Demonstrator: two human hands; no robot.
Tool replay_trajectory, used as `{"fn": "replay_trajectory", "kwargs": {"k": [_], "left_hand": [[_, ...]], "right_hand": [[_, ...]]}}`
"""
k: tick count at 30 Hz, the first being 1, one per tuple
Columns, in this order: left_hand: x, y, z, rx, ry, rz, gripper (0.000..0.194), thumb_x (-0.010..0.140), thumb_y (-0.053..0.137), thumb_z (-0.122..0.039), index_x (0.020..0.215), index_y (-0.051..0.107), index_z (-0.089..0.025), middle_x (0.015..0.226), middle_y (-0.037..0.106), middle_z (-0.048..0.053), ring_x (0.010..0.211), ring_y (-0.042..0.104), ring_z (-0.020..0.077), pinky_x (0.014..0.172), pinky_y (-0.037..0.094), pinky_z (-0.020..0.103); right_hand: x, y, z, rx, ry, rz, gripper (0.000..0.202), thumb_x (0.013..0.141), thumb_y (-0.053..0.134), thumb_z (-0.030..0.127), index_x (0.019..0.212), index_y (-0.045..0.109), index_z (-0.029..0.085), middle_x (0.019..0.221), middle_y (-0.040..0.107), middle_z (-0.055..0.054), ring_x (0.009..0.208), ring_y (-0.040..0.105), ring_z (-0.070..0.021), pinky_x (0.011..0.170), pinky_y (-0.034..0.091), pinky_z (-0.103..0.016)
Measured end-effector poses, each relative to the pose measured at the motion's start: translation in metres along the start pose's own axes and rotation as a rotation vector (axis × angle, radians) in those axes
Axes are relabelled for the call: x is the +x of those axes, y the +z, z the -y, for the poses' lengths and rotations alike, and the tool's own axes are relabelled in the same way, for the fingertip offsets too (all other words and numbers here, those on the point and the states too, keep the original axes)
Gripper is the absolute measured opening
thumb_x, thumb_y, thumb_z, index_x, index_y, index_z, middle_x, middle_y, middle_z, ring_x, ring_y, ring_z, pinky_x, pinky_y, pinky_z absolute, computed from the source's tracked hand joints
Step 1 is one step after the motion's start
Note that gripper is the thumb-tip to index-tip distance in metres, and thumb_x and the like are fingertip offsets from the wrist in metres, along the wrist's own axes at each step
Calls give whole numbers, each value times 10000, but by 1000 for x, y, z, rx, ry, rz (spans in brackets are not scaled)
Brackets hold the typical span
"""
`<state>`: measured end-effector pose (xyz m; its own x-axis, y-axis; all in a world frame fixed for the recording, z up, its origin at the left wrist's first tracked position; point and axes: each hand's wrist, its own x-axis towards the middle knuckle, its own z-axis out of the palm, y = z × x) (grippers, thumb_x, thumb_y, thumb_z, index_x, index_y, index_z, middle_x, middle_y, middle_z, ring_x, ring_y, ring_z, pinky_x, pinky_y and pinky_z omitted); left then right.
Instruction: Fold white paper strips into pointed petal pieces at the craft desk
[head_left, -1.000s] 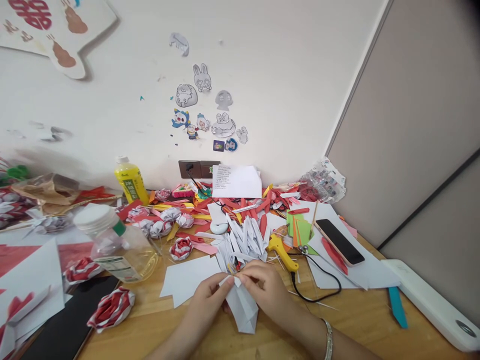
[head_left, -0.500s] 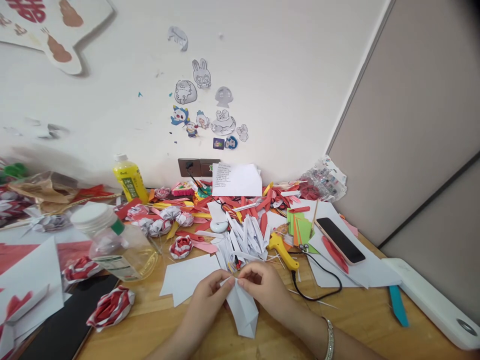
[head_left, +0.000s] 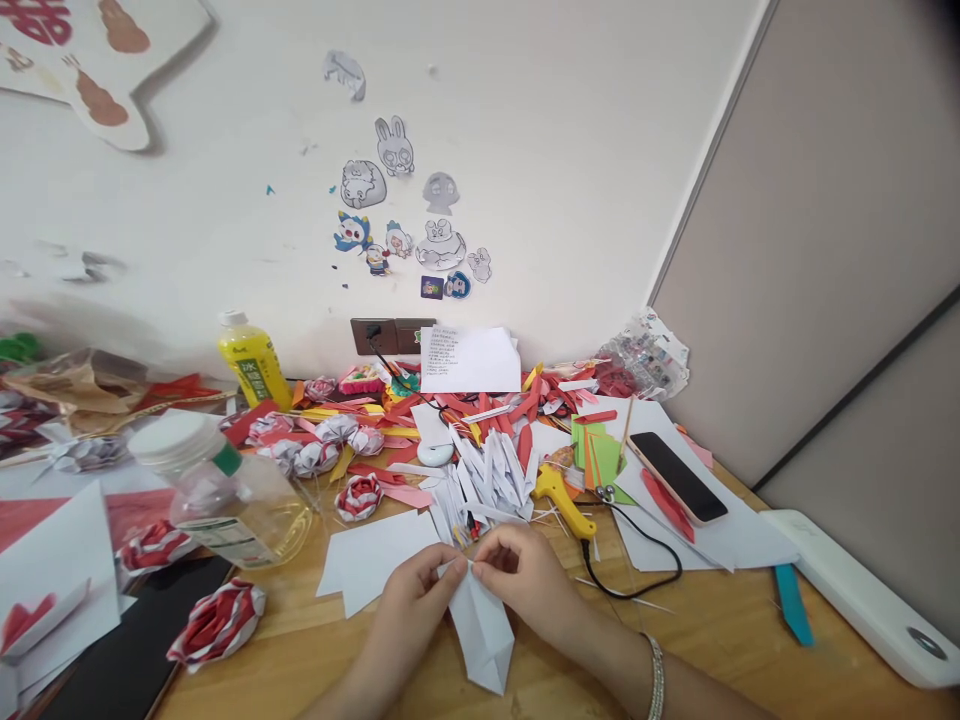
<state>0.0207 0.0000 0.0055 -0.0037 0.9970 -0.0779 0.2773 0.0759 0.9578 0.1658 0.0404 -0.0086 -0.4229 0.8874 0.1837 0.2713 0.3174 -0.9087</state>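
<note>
A folded piece of white paper (head_left: 484,635) hangs down over the wooden table, creased along its length and pointed at the lower end. My left hand (head_left: 424,595) pinches its top edge between thumb and fingers. Close beside it, my right hand (head_left: 525,580) pinches the same top edge from the right, a bracelet on that wrist. Just beyond both hands lies a heap of folded white paper strips (head_left: 491,475). Flat white sheets (head_left: 375,555) rest left of my left hand. A yellow glue gun (head_left: 562,500) with a black cord lies past my right hand.
Red-and-white paper roses (head_left: 217,622) and a clear jar of yellowish liquid (head_left: 225,495) stand at left, near a yellow drink bottle (head_left: 255,360). A phone (head_left: 679,478) lies on papers at right, beside a long white device (head_left: 855,595). Red and yellow paper pieces line the wall.
The folded paper's lower end has swung slightly down and its face shows wider. Both hands keep their pinch on its top edge. The view has shifted a little.
</note>
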Motion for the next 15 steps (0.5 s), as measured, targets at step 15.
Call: {"fn": "replay_trajectory", "kwargs": {"k": [15], "left_hand": [[-7, -1, -8, 176, 92, -5, 274, 797, 431, -392, 701, 576, -180, 663, 604, 19, 653, 524, 196, 604, 401, 254]], "right_hand": [[-1, -4, 4, -191, -202, 129, 167, 782, 506, 114, 625, 502, 170, 622, 515, 31, 613, 487, -115, 566, 349, -203]]}}
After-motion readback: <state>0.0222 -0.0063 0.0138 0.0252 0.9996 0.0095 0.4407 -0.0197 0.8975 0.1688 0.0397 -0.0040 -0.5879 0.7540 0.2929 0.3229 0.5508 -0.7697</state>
